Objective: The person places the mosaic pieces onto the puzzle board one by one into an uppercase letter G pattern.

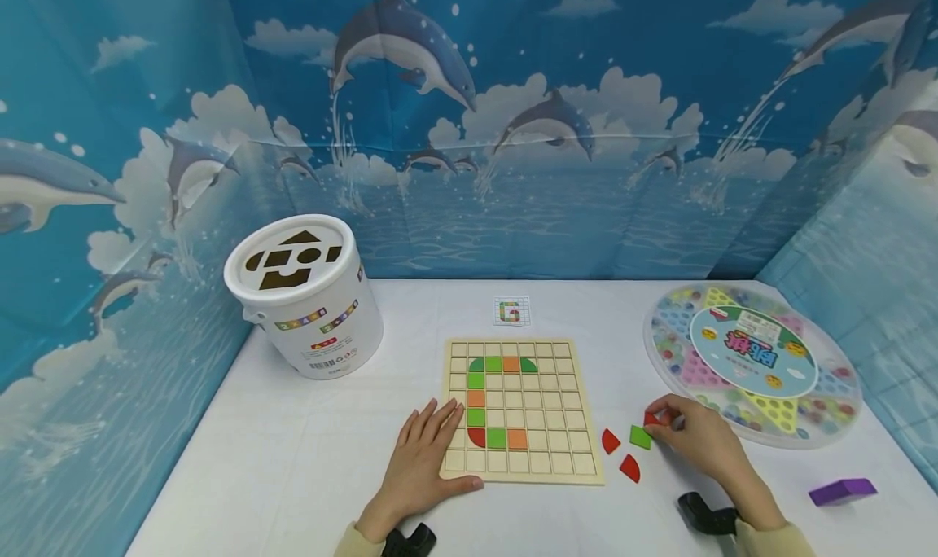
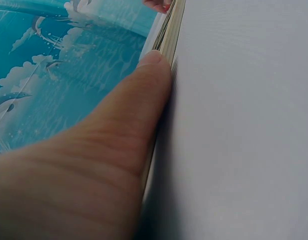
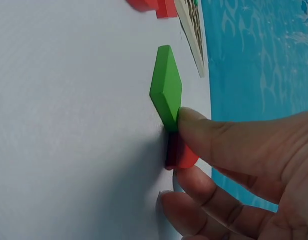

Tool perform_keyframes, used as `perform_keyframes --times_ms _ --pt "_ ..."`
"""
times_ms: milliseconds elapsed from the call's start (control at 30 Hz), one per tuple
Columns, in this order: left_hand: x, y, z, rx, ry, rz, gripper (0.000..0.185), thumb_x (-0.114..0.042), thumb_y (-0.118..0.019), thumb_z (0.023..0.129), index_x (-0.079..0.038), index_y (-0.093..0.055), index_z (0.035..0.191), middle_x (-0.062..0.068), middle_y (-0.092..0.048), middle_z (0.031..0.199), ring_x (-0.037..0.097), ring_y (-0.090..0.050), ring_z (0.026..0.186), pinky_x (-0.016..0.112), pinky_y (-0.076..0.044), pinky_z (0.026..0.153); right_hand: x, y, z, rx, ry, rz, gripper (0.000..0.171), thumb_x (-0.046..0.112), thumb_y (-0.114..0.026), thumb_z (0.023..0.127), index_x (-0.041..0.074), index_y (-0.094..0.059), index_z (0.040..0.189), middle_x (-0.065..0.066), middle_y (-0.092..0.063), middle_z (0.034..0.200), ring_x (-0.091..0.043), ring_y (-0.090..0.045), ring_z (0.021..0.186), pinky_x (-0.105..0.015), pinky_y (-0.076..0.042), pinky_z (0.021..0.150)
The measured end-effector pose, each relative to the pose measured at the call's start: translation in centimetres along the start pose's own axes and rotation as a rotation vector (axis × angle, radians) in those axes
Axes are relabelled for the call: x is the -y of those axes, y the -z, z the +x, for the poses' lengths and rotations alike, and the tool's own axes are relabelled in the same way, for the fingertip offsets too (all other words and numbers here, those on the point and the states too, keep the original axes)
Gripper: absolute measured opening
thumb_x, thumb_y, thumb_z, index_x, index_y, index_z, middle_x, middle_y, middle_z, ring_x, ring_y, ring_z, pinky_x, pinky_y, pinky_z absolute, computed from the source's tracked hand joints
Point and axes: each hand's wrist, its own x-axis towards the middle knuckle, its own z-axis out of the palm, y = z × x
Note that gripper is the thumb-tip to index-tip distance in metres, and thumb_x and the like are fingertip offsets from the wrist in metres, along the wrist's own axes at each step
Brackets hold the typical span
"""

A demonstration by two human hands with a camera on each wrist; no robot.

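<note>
My left hand rests with straight fingers over the lower left corner of a wooden grid board. Its thumb lies along the board's near edge, as the left wrist view also shows. Green, orange and red tiles in the grid form a C-like outline, with a red quarter-round tile at its lower left. Right of the board, my right hand pinches a red piece between thumb and fingers, close over the table. A green square tile lies beside the fingertips. Two red quarter-round tiles lie near it.
A small pattern card lies behind the board. At the back left stands a white bucket with cut-out shapes in its lid. A round checkers game box sits at the right, a purple block in front of it.
</note>
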Motion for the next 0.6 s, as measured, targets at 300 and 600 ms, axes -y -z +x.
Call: perform_keyframes --times_ms 300,600 --pt "0.0 0.1 0.1 0.003 -0.006 -0.008 0.098 -0.069 -0.059 0.077 -0.01 -0.03 0.149 0.005 -0.03 0.152 0.032 -0.018 0.14 0.051 -0.011 0.11 0.5 0.0 -0.2 -0.032 0.006 -0.01 0.019 0.017 -0.077 0.079 0.01 -0.062 0.089 0.001 -0.053 0.074 -0.018 -0.048 0.063 -0.03 -0.037 0.051" --pt "0.1 -0.1 0.0 -0.001 -0.006 -0.002 0.097 -0.07 -0.057 0.078 -0.011 -0.031 0.15 0.005 -0.03 0.152 0.032 -0.018 0.14 0.051 -0.012 0.11 3.8 -1.0 -1.0 -0.16 0.121 0.001 0.017 0.015 -0.078 0.078 0.013 -0.068 0.09 0.006 -0.052 0.066 -0.013 -0.042 0.052 -0.026 -0.032 0.043"
